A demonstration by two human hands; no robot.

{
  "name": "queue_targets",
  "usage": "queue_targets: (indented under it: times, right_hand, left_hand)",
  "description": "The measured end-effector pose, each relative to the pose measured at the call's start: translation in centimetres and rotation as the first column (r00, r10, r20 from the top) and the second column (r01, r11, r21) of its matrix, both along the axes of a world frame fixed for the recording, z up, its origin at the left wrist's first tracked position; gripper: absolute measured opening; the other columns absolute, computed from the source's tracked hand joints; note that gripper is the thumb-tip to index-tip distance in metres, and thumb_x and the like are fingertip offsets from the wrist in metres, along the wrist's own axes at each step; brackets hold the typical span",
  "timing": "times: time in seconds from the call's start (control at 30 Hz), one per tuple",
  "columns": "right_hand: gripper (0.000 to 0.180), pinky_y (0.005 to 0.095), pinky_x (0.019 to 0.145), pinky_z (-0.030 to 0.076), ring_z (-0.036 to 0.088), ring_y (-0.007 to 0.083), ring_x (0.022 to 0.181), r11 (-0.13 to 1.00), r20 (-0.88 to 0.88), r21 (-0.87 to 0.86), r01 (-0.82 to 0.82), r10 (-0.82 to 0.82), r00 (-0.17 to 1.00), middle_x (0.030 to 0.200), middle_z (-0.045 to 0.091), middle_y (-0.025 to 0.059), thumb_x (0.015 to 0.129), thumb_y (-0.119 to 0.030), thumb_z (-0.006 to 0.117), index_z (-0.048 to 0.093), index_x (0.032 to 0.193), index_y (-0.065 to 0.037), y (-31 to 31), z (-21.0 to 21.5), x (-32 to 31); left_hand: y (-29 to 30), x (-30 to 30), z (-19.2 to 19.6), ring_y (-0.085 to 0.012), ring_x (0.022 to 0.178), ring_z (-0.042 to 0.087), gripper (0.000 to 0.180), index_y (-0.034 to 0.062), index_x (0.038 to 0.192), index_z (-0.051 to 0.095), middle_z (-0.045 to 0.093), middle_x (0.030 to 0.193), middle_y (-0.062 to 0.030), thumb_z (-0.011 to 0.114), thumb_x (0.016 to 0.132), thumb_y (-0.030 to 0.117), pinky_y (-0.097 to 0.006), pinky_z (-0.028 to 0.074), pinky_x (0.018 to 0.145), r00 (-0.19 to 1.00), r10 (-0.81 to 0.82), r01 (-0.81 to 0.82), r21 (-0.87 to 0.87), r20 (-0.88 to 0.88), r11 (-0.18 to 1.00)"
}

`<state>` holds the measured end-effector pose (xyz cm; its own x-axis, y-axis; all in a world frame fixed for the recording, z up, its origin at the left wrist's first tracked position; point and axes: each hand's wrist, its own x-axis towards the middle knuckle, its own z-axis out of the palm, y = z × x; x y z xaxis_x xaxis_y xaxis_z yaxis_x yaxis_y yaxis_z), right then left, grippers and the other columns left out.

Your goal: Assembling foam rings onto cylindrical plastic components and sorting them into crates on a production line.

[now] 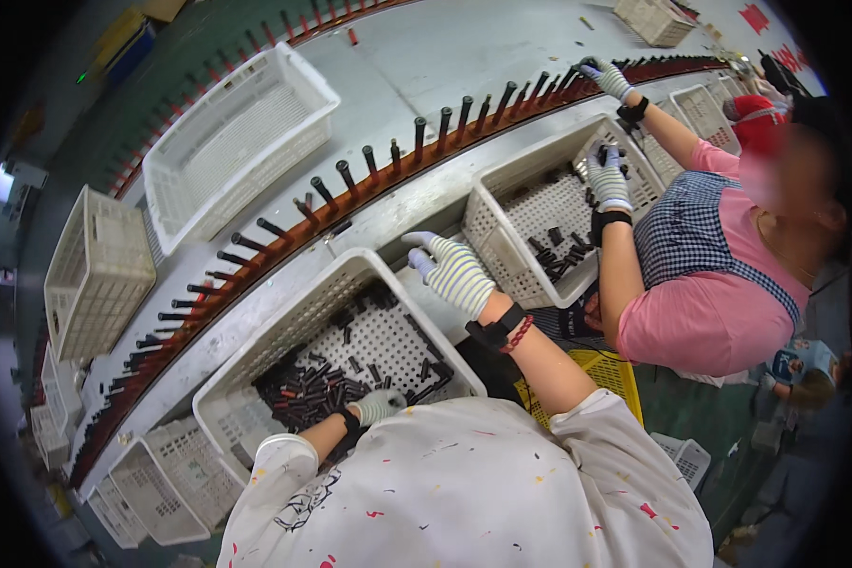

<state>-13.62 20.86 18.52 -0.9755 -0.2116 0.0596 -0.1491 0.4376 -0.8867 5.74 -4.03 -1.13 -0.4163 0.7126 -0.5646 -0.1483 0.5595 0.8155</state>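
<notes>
Head view looks down on a person in a paint-flecked white shirt, bent over a white crate (256,374) of small dark tubes (317,393). Their left hand (377,406), in a striped glove, is down inside the crate at its near edge, fingers curled into the tubes; I cannot tell from here whether it has closed on any. The left forearm runs short and low from the sleeve. Their right hand (452,270) is raised over the crate's far corner, arm stretched forward, wrist bent, gloved fingers spread apart and holding nothing, near the curved conveyor (284,237) with its row of upright black pegs. The two hands are well apart.

To the right, a co-worker in pink reaches one gloved hand (604,78) to the pegs and holds the other (607,177) over a second crate (502,204).
</notes>
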Motion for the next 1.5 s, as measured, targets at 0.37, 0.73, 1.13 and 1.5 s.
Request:
queue_targets:
  times: [0.37, 0.73, 1.13, 1.5]
  right_hand:
    - [0.039, 0.0241, 0.079, 0.049, 0.060, 0.0109, 0.092, 0.812, 0.138, -0.450, -0.372, 0.475, 0.869, 0.106, 0.062, 0.0075, 0.092, -0.016, 0.054, 0.049, 0.128, -0.002, -4.1, 3.1, 2.5]
    - [0.019, 0.0260, 0.077, 0.049, 0.061, 0.0135, 0.086, 0.803, 0.287, -0.547, 0.236, -0.084, 0.954, 0.096, 0.065, 0.0086, 0.085, -0.003, 0.062, 0.059, 0.103, 0.002, 0.4, 3.9, -3.4]
    - [0.019, 0.0434, 0.074, 0.050, 0.062, 0.0358, 0.087, 0.706, -0.538, 0.539, 0.459, -0.131, 0.833, 0.092, 0.065, 0.0171, 0.084, -0.019, 0.059, 0.064, 0.102, -0.014, 4.3, 4.0, -18.4]
    - [0.034, 0.0359, 0.083, 0.049, 0.063, 0.0295, 0.090, 0.991, -0.197, 0.073, 0.111, -0.095, 0.976, 0.099, 0.066, 0.0158, 0.086, -0.021, 0.062, 0.059, 0.115, -0.005, -0.8, 4.2, -8.1]
  left_hand:
    - [1.2, -14.1, 20.0, -0.0108, 0.049, 0.035, 0.015, 0.0086, 0.090, 0.053, 0.055, 0.083, -0.0094, 0.058, 0.077, 0.010, -0.021, 0.029, 0.039, 0.464, 0.253, -0.877, 0.400, 0.849, 0.266]
    - [6.8, -15.7, 21.3, -0.0113, 0.061, 0.041, 0.044, 0.0098, 0.127, 0.048, 0.054, 0.090, -0.0048, 0.062, 0.085, 0.018, -0.023, 0.034, 0.050, 0.527, 0.333, -0.850, 0.492, 0.782, 0.189]
    - [6.1, -13.0, 20.0, -0.0099, 0.073, 0.056, 0.031, 0.0079, 0.112, 0.056, 0.059, 0.104, -0.0056, 0.066, 0.084, 0.017, -0.024, 0.048, 0.062, 0.406, 0.547, -0.913, 0.310, 0.732, 0.264]
    - [4.4, -14.1, 20.8, -0.0064, 0.051, 0.041, 0.072, 0.0136, 0.143, 0.029, 0.057, 0.084, -0.0025, 0.063, 0.085, 0.040, -0.021, 0.032, 0.044, 0.374, 0.646, -0.908, 0.403, 0.665, 0.111]
